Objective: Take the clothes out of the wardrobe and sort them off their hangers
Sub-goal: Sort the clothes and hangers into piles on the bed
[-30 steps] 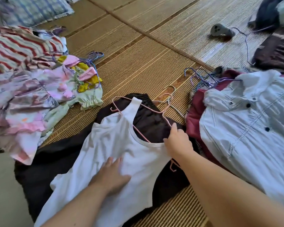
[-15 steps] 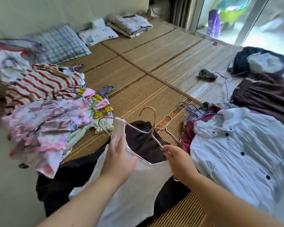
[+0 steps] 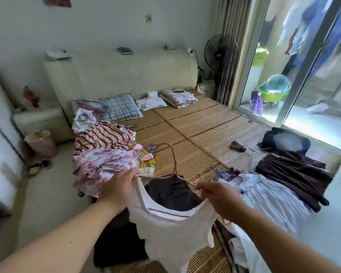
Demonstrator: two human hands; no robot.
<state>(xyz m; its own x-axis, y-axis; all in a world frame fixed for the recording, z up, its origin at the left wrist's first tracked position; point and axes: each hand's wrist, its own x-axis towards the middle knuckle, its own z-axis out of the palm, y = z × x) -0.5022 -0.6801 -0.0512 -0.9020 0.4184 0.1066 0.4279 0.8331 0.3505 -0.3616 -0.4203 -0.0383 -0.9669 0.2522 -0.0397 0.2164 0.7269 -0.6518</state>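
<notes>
A white tank top (image 3: 173, 231) hangs in the air on a pink wire hanger (image 3: 172, 154) above the bamboo mat. My left hand (image 3: 119, 187) holds the top's left strap near the hanger's shoulder. My right hand (image 3: 218, 196) pinches the right strap together with the hanger's right end. Under the top lies a dark brown garment (image 3: 171, 192). A pale blue shirt (image 3: 264, 196) lies to the right, over a maroon piece.
A pile of floral and striped clothes (image 3: 104, 150) lies at the left of the mat (image 3: 195, 131). Loose blue hangers (image 3: 220, 172) lie beside the blue shirt. A brown dress (image 3: 291, 172) and a dark bundle (image 3: 285, 140) sit at the right, by the glass door (image 3: 295, 79).
Both hands lifted the white top and its hanger off the dark garment. My left hand went from pressing the fabric to holding the left strap. The view tilted up.
</notes>
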